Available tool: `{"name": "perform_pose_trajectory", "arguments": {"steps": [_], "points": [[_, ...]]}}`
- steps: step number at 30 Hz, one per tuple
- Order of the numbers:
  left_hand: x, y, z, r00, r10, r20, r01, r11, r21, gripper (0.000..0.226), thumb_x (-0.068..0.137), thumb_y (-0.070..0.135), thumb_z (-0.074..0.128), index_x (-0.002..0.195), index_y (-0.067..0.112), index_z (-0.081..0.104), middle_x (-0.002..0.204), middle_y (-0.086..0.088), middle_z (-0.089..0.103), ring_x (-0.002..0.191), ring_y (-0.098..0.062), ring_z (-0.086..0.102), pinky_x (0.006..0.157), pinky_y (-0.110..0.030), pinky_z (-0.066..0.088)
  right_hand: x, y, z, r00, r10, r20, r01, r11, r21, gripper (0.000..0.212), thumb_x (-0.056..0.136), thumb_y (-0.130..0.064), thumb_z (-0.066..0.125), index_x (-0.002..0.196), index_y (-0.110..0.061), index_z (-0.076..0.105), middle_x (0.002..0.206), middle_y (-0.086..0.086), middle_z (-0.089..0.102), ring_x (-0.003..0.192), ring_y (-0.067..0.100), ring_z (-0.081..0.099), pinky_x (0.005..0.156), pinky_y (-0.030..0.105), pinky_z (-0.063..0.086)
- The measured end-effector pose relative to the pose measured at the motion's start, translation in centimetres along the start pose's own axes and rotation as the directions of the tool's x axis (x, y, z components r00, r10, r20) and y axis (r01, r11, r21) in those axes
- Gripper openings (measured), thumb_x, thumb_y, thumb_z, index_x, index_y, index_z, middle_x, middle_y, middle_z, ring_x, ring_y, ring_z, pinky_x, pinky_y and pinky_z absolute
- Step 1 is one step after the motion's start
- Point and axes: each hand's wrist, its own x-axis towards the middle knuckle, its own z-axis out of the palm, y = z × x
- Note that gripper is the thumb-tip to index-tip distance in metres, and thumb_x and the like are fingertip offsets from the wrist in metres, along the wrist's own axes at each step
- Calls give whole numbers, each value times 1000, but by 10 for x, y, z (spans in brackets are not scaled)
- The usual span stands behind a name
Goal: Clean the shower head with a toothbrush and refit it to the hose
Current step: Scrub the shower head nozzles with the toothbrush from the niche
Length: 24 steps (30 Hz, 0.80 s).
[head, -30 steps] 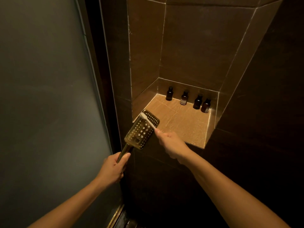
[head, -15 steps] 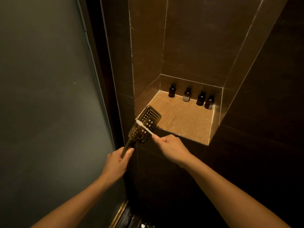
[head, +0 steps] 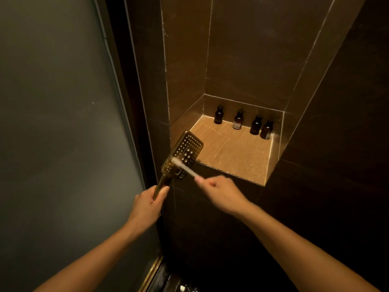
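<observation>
Grips the handle of the gold shower head (head: 187, 148) in the left hand (head: 147, 204), fingers and thumb curled round it, perforated face tilted up just beyond them. Pinches the white toothbrush (head: 185, 168) in the blurred right hand (head: 221, 191), fingers curled on its handle, bristles on the face's lower part, just left of those fingertips. Beyond the right fingers, a lit tan stone niche ledge (head: 237, 157) in the dark brown tiled wall (head: 336, 175), four dark bottles (head: 237, 122) upright along its back; left of the left fingers, a frosted glass door (head: 59, 123).
</observation>
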Motion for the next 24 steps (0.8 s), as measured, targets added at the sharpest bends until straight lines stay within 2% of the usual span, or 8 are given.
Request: {"name": "perform_pose_trajectory", "arguments": {"steps": [3,6,8,10,11,15,19,24], "points": [[-2,8,5,980,-160,117,182,961,-207,40,94,50,53,66,23,54,48,3,52,39,-15,51,38,-27,42,8,0,-35,982,-81,-170,71,995,-65,48,98,-55,39,73,-21,60,56,-12,51,45,0,44,42,16,35],[-2,19,12,917,-316,245,396,799,-452,41,94,52,53,69,20,54,50,0,45,35,-11,38,37,-21,34,23,2,-64,939,-140,-315,43,954,-298,27,103,-40,41,89,-24,58,71,-6,59,57,4,55,49,18,41],[-2,26,13,879,-339,336,475,687,-550,42,92,55,56,74,17,55,53,0,44,36,-9,34,36,-18,30,30,6,-74,920,-190,-342,52,926,-374,10,102,-34,44,101,-28,51,77,-4,61,63,8,61,50,20,47],[-3,33,14,862,-318,394,502,640,-582,43,90,56,57,79,15,56,56,1,45,39,-8,33,35,-18,29,37,10,-79,920,-227,-321,72,899,-432,1,101,-31,46,102,-30,45,78,-4,59,64,8,61,49,20,47],[-3,36,14,859,-309,409,507,629,-589,43,90,56,58,81,14,55,56,0,45,39,-8,33,35,-18,29,40,13,-80,921,-236,-311,71,885,-460,4,100,-29,48,99,-30,44,79,-5,58,65,8,61,50,20,48],[-5,40,17,847,-301,438,526,590,-613,46,87,57,61,84,12,55,58,0,45,40,-7,33,34,-18,29,53,24,-75,926,-200,-321,0,849,-529,19,91,-12,61,91,-24,47,88,-4,54,80,15,56,71,33,55],[-7,39,16,834,-292,468,543,580,-607,48,83,60,65,86,13,55,60,0,46,41,-8,34,34,-19,30,57,40,-73,927,-203,-316,-38,787,-616,16,91,-14,62,103,-20,52,106,2,53,95,17,48,84,34,49],[-13,42,18,819,-304,486,566,563,-602,48,85,57,63,91,11,53,60,0,46,41,-8,34,34,-19,30,57,49,-70,913,-222,-343,-66,750,-659,15,94,-20,58,108,-19,55,113,4,52,106,22,43,93,38,44]]}}
